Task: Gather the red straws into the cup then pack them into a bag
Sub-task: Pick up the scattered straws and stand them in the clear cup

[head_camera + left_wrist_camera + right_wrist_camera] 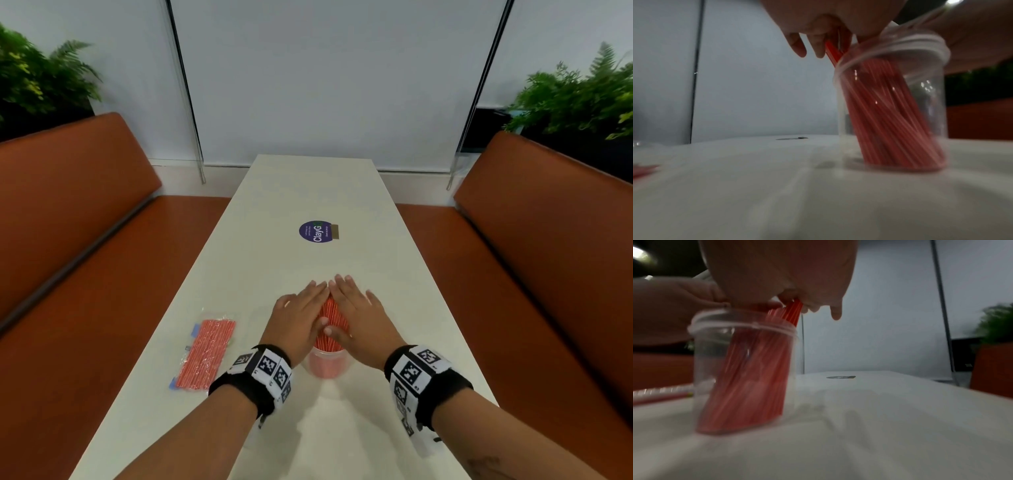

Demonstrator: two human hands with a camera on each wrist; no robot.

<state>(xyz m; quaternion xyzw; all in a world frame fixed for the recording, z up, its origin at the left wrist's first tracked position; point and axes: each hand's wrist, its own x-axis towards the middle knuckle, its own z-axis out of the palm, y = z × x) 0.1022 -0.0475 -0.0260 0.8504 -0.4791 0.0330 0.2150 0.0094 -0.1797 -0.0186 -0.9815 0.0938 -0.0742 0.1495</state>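
Note:
A clear plastic cup [328,366] stands on the white table [308,192] close in front of me, with a bundle of red straws [329,325] leaning away from me inside it. My left hand [299,313] and right hand [359,315] press flat against the two sides of the bundle above the rim, fingers straight and fingertips meeting beyond it. Both thumbs lie across the near side of the straws. The left wrist view shows the straws [890,121] slanting in the cup [925,113]; so does the right wrist view, straws [752,378] in cup [715,353].
A clear bag packed with red straws [205,353] lies flat on the table to the left of my left wrist. A round purple sticker [317,232] sits farther along the table. Orange benches [85,240] flank both long sides.

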